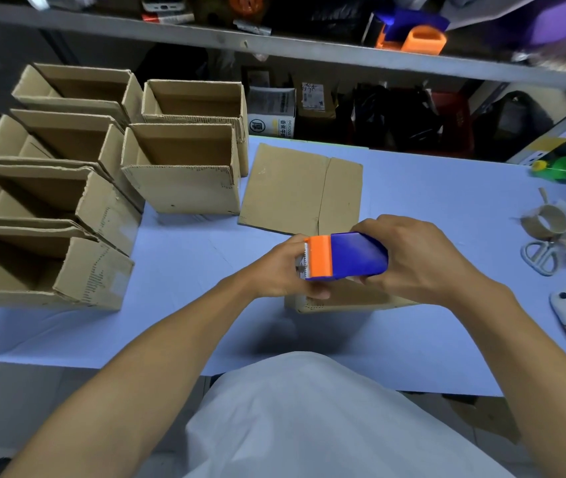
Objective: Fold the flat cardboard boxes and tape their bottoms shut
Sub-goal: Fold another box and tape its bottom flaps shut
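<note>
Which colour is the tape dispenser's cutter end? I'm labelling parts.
Orange, on the blue tape dispenser; head view.

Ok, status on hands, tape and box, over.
Right hand grips tape dispenser; left hand pinches at its cutter end. Box beneath, mostly hidden. Flat cardboard waiting behind. Nothing blocking.

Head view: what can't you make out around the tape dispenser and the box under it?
- Box under the tape dispenser: mostly hidden by both hands, seam unseen.
- Tape end: covered by left hand.
- Right hand grip: fingertips hidden behind the dispenser.
</note>
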